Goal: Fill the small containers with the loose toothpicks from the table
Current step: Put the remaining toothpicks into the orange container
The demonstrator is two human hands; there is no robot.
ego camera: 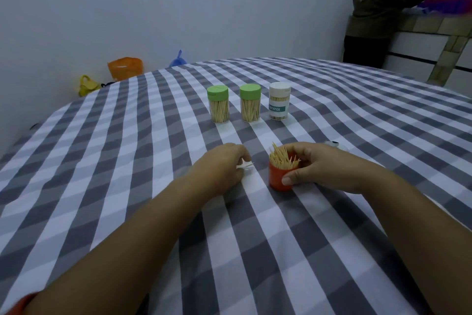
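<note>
The right hand (316,166) holds the red cup (279,176), full of toothpicks (282,160), on the checked tabletop (127,161). The left hand (222,164), just beside it, pinches a few loose picks (245,165) against the cloth. Three closed jars (249,103) stand in a row behind.

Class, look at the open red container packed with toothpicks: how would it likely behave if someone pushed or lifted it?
The red container probably feels light, being small plastic holding only thin wooden toothpicks. It has no lid and the sticks stand above its rim, so a tilt would likely spill them. Upright on soft checked cloth, a low push might snag and tip it; the right hand steadies it.
</note>
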